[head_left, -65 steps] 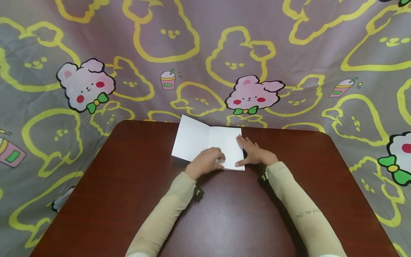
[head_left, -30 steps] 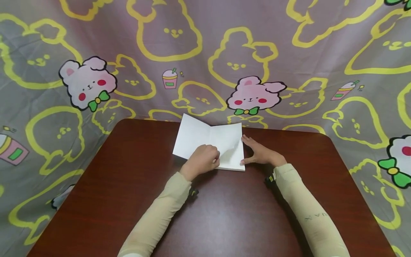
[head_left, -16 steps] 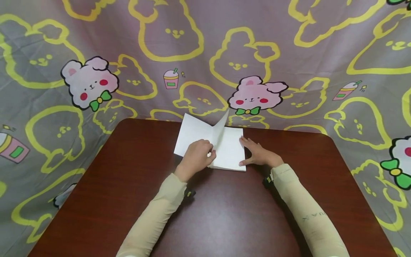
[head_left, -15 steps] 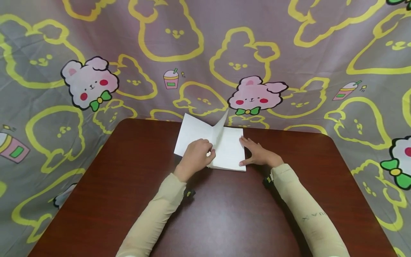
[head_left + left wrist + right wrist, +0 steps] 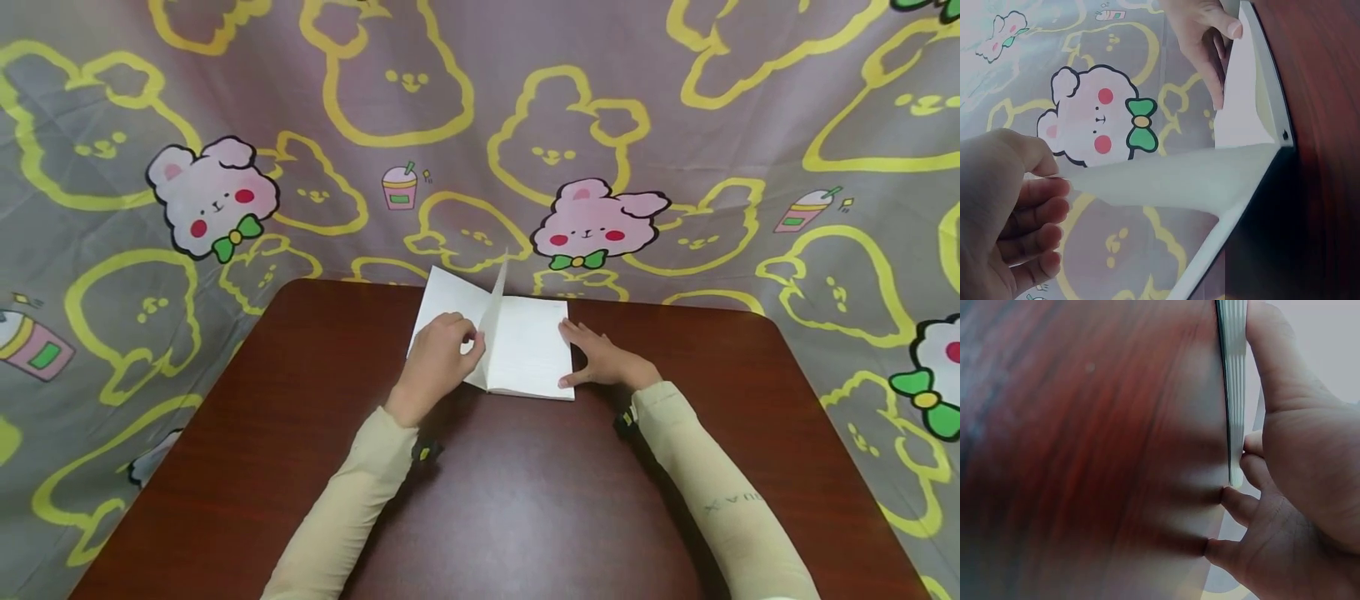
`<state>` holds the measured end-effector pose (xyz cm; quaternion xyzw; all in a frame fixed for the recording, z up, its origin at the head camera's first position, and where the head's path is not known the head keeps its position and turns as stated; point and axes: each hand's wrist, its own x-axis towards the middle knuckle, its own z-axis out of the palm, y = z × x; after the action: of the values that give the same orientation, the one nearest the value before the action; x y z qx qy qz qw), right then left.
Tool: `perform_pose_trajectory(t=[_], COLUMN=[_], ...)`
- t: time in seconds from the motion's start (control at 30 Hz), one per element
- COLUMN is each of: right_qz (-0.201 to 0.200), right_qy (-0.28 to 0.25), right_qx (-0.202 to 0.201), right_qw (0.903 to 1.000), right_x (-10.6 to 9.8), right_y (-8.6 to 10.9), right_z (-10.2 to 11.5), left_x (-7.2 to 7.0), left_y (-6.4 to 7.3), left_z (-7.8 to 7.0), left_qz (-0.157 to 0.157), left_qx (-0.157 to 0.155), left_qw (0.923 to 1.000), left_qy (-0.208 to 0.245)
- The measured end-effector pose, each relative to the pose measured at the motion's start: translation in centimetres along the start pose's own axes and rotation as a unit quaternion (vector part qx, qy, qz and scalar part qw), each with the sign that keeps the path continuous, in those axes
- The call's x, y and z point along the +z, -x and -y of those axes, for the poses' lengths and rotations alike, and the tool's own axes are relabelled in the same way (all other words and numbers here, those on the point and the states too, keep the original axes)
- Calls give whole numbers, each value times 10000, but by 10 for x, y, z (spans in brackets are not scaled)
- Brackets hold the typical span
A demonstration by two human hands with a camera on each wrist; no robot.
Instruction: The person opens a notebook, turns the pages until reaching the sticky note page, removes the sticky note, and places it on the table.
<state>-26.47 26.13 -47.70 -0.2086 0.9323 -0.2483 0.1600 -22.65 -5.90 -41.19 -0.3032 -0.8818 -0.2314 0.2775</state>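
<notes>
Two hands on an open notebook

Left hand (image 5: 433, 360) fingers (image 5: 1038, 212) pinch one thin white page (image 5: 492, 325), standing upright. Right hand (image 5: 600, 360) lies flat, fingers straight, steadying the white blank-paged notebook (image 5: 528, 350) at the far middle of the dark red-brown wooden desk (image 5: 525, 500). Page likely light, floppy, tearable; best held at its free edge.

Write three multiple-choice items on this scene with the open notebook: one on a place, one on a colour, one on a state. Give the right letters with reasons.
1. Where does the right hand rest?
A. on the notebook's right edge
B. on the cloth
C. in the air

2. What colour is the table?
A. white
B. dark reddish brown
C. green

3. How stands the page that the left hand pinches?
A. flat
B. lifted upright
C. torn off

Key: A, fingers lie at the notebook edge; B, the bare top shows it; B, the page stands up at the spine.
</notes>
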Motion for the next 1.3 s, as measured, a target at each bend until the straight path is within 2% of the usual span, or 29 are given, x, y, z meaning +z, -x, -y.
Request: perform_pose_trajectory(t=[0.27, 0.5, 0.6, 0.77, 1.1, 1.2, 1.3], right_qz=[49, 70, 67, 89, 55, 70, 87], right_qy=[-52, -135, -205, -128, -128, -97, -18], right_qx=[18, -28, -34, 35, -32, -21, 6], right_qw=[10000, 9999, 9998, 9999, 9999, 9999, 10000], right_x=[1, 0, -1, 0, 0, 0, 0], right_y=[1, 1, 0, 0, 0, 0, 0], right_z=[0, 1, 1, 0, 0, -1, -3], left_x=[-10, -16, -18, -20, -15, -9, -2], left_y=[11, 25, 32, 43, 54, 55, 56], left_z=[12, 32, 40, 49, 63, 68, 73], left_qz=[-44, 58, 188, 575, 1302, 1608, 1933], left_qx=[-174, -481, -643, -940, -1597, -1877, -2185], left_qw=[9998, 9988, 9976, 9937, 9781, 9689, 9565], left_qy=[19, -112, -155, -181, -305, -134, 92])
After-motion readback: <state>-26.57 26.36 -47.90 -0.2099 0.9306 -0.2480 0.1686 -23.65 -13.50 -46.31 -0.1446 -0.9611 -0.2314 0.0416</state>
